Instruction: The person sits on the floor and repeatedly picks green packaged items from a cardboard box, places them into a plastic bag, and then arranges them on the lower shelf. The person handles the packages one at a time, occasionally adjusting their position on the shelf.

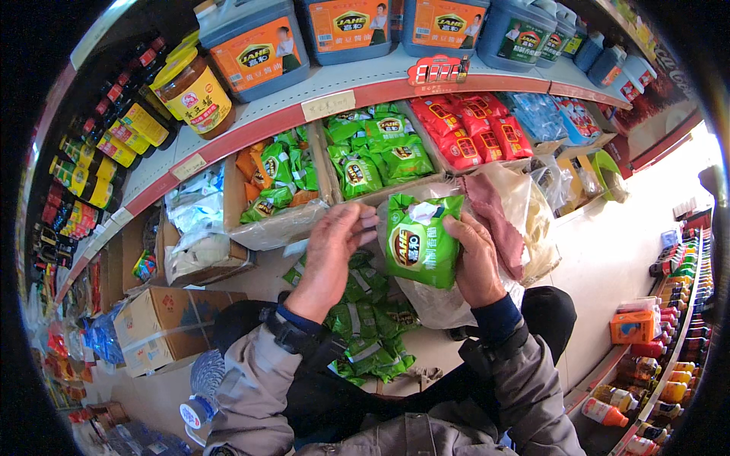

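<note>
A green plastic pouch (pixel 423 242) is held upright by its right side in my right hand (pixel 476 253), thumb across its front. Just left of the pouch, my left hand (pixel 336 253) is raised with its fingers a little bent and holds nothing. Below the hands, several similar green pouches (pixel 370 325) lie in a pile on the floor between my legs. Beyond them stands an open cardboard box (pixel 332 165) filled with green pouches. A pink cloth (pixel 496 222) hangs over a clear plastic bag (pixel 536 228) right of my right hand.
Ahead runs a shelf edge (pixel 256 122) with large jugs (pixel 256 51) above it. Boxes of red pouches (pixel 473 131) and mixed pouches (pixel 274 171) stand underneath. A closed carton (pixel 171 330) is on the left floor. Bottled drinks (pixel 621 396) line the right shelf.
</note>
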Demonstrator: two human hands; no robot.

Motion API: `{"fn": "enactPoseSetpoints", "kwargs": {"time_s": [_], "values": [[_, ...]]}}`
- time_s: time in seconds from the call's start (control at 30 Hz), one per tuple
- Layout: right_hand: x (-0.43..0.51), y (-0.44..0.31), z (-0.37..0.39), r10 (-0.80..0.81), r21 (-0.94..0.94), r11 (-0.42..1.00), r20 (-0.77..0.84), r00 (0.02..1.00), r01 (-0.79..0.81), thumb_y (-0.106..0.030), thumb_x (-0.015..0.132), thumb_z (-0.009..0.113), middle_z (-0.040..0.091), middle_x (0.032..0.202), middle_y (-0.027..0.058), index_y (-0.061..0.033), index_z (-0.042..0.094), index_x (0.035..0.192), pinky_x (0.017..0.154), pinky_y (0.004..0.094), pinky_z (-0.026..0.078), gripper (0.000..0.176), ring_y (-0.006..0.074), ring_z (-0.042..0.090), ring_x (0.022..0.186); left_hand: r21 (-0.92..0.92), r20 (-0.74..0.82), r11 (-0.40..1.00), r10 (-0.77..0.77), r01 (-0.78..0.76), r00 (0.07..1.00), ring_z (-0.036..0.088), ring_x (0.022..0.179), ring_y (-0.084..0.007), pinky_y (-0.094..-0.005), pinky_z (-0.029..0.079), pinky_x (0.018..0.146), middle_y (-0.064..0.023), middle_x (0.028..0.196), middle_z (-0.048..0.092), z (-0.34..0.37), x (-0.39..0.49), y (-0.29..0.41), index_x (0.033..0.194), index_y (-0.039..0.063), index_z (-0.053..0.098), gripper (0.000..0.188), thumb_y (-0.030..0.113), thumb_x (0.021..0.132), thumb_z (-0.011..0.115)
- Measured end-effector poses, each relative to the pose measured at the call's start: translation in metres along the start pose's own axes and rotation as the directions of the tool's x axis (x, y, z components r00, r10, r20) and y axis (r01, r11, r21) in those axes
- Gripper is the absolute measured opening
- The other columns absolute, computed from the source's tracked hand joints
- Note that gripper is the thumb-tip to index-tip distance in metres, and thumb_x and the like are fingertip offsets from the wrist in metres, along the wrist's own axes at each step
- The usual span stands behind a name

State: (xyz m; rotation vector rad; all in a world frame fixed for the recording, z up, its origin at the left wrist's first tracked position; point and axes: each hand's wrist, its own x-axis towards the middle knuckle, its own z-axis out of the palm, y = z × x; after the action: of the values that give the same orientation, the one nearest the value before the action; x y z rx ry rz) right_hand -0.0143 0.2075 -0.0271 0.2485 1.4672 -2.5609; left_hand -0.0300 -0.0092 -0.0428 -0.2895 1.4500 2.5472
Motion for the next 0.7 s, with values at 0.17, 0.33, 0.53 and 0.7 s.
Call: {"fn": "enactPoseSetpoints", "kwargs": {"time_s": [0.17, 0.33, 0.53, 0.7], "values": [[-0.005, -0.009, 0.003, 0.073, -0.122, 0.991, 0.168, 0.983, -0.053, -0.020, 0.097, 0.056, 0.069, 0.104, 0.0057, 0.0022, 0.063, 0.117, 0.080, 0.0252, 0.051, 0.031, 0.0113, 0.064, 0.088, -0.070, 0.197, 0.996, -0.048, 0.063, 0.979, 0.062, 0.099, -0.0110, -0.0287, 0.049, 0.088, -0.0011, 0.107, 0.066, 0.011, -0.007, -0.003, 0.113, 0.006, 0.063, 0.026, 0.029, 0.102, 0.057], [-0.006, -0.002, 0.002, 0.047, -0.115, 0.993, 0.116, 0.992, -0.034, -0.020, 0.097, 0.056, 0.068, 0.098, 0.0036, 0.0006, 0.064, 0.111, 0.080, 0.0250, 0.049, 0.026, 0.0099, 0.062, 0.087, -0.040, 0.108, 0.998, -0.041, 0.046, 0.993, 0.062, 0.090, -0.0088, -0.0266, 0.050, 0.083, 0.0009, 0.098, 0.067, 0.008, -0.006, -0.002, 0.103, 0.008, 0.065, 0.013, 0.019, 0.098, 0.063], [-0.001, 0.011, 0.000, 0.077, -0.115, 0.991, 0.063, 0.995, -0.069, -0.023, 0.096, 0.058, 0.066, 0.095, 0.0005, -0.0046, 0.064, 0.107, 0.078, 0.0244, 0.047, 0.022, 0.0090, 0.060, 0.087, -0.054, 0.069, 0.995, 0.087, -0.083, 0.994, 0.063, 0.087, -0.0092, -0.0272, 0.051, 0.082, -0.0013, 0.096, 0.068, 0.007, -0.002, -0.003, 0.099, 0.007, 0.065, 0.015, 0.022, 0.099, 0.063], [-0.002, 0.013, 0.001, 0.157, -0.051, 0.987, 0.115, 0.981, -0.152, -0.026, 0.096, 0.057, 0.065, 0.098, 0.0001, -0.0071, 0.063, 0.107, 0.080, 0.0279, 0.047, 0.023, 0.0101, 0.060, 0.090, -0.131, 0.017, 0.990, 0.058, -0.056, 0.998, 0.066, 0.087, -0.0124, -0.0288, 0.054, 0.079, -0.0042, 0.094, 0.070, 0.007, -0.003, -0.003, 0.099, 0.007, 0.066, 0.014, 0.020, 0.097, 0.065]]}}
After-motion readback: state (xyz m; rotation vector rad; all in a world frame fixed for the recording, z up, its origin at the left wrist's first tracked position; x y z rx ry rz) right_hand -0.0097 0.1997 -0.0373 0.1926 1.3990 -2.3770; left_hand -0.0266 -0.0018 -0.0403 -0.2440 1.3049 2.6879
